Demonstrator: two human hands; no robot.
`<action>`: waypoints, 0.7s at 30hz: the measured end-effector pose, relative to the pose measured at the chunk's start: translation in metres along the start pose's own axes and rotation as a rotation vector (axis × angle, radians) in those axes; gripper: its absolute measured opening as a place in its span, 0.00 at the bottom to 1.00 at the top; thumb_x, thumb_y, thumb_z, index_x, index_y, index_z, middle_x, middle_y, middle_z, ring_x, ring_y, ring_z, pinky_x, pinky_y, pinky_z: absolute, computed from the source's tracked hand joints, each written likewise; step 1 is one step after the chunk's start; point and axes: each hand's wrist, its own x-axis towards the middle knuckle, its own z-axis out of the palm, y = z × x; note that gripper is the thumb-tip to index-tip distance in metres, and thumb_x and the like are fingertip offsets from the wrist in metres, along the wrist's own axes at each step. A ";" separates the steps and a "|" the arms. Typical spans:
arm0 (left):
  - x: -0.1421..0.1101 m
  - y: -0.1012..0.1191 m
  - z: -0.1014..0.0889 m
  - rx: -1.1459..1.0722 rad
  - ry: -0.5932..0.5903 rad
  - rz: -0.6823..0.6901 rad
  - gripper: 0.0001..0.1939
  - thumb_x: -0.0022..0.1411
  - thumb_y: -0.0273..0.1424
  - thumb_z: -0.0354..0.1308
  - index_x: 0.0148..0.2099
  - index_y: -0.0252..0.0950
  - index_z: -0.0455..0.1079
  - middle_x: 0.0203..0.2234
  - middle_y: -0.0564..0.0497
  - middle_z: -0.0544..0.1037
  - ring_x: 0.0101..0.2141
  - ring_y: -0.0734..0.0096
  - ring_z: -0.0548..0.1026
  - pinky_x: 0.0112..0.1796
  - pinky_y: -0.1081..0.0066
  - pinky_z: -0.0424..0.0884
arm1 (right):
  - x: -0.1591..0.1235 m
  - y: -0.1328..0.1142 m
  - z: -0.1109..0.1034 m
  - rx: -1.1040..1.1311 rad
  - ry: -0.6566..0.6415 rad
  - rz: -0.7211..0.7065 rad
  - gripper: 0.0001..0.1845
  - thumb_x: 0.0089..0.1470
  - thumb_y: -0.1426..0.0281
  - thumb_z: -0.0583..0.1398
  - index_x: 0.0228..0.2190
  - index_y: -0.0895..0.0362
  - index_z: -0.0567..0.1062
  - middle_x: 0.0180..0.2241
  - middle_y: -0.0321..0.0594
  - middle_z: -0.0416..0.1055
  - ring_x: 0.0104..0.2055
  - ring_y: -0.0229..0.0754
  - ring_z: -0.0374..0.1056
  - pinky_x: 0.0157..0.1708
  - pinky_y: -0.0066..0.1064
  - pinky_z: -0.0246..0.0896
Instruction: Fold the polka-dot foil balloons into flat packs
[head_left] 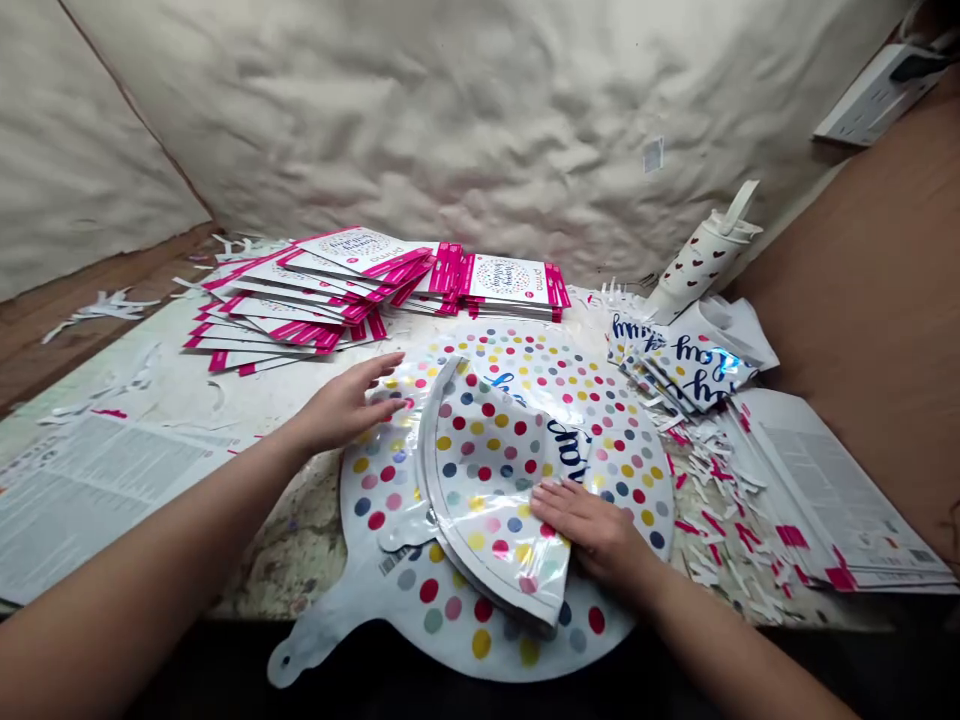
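A flat, round foil balloon [390, 475] with colored dots lies in front of me, its tail [311, 640] reaching past the table's front edge. On top of it rests a second dotted foil balloon [487, 490], folded into a wedge, with dark blue lettering on its right side. My right hand [589, 525] lies flat on the folded balloon's right part, fingers stretched out. To the left of the fold, my left hand [352, 405] hovers over or near the flat balloon's edge with its fingers apart, holding nothing. Whether it touches the balloon, I cannot tell.
Pink-and-white printed packets [300, 290] are piled at the back left, and a smaller stack [514, 285] stands beside them. At right are folded foil balloons [686, 365], a heart-patterned tumbler [705, 260], paper scraps [712, 500] and printed sheets [840, 480]. More sheets [97, 490] lie left.
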 end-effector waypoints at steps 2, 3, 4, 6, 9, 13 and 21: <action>0.015 0.002 0.007 -0.036 -0.069 0.101 0.37 0.54 0.44 0.57 0.62 0.39 0.51 0.60 0.44 0.57 0.55 0.58 0.61 0.52 0.59 0.62 | -0.005 0.006 0.003 0.036 -0.022 0.024 0.24 0.57 0.78 0.50 0.54 0.53 0.64 0.51 0.42 0.68 0.54 0.43 0.63 0.53 0.43 0.61; 0.024 0.006 0.011 -0.064 -0.084 0.160 0.36 0.54 0.42 0.57 0.62 0.39 0.50 0.60 0.44 0.57 0.56 0.58 0.61 0.53 0.58 0.61 | -0.005 0.007 0.003 0.046 -0.025 0.029 0.24 0.57 0.78 0.50 0.54 0.53 0.64 0.50 0.42 0.68 0.54 0.43 0.63 0.54 0.43 0.60; 0.032 0.012 0.015 -0.096 -0.089 0.222 0.36 0.54 0.41 0.58 0.62 0.39 0.51 0.59 0.43 0.57 0.56 0.59 0.61 0.54 0.58 0.60 | -0.003 0.008 0.002 0.051 -0.027 0.030 0.24 0.56 0.78 0.50 0.54 0.53 0.64 0.50 0.42 0.68 0.54 0.42 0.63 0.54 0.42 0.60; 0.046 0.026 0.025 -0.170 -0.093 0.327 0.35 0.53 0.38 0.59 0.60 0.38 0.53 0.57 0.43 0.61 0.54 0.61 0.63 0.54 0.60 0.60 | 0.000 0.008 0.000 0.055 -0.032 0.035 0.24 0.56 0.78 0.50 0.54 0.53 0.65 0.50 0.42 0.69 0.54 0.42 0.63 0.54 0.42 0.60; 0.060 0.043 0.039 -0.309 -0.121 0.341 0.30 0.49 0.36 0.62 0.54 0.37 0.60 0.48 0.45 0.69 0.47 0.63 0.69 0.48 0.65 0.67 | 0.001 0.008 -0.001 0.068 -0.037 0.047 0.23 0.57 0.78 0.50 0.53 0.53 0.65 0.50 0.42 0.69 0.54 0.42 0.62 0.55 0.42 0.59; 0.070 0.041 0.050 -0.451 -0.082 0.148 0.15 0.46 0.38 0.63 0.34 0.34 0.70 0.27 0.52 0.72 0.30 0.70 0.72 0.34 0.70 0.71 | -0.004 0.008 0.001 0.084 -0.048 0.047 0.23 0.58 0.77 0.50 0.54 0.53 0.65 0.50 0.42 0.68 0.55 0.41 0.62 0.55 0.42 0.58; 0.064 0.024 0.021 -0.441 -0.218 0.106 0.15 0.45 0.37 0.64 0.35 0.35 0.76 0.30 0.49 0.75 0.33 0.68 0.73 0.36 0.69 0.71 | -0.004 0.009 -0.003 0.086 -0.061 0.001 0.22 0.58 0.77 0.51 0.52 0.55 0.66 0.50 0.44 0.69 0.55 0.41 0.62 0.55 0.41 0.59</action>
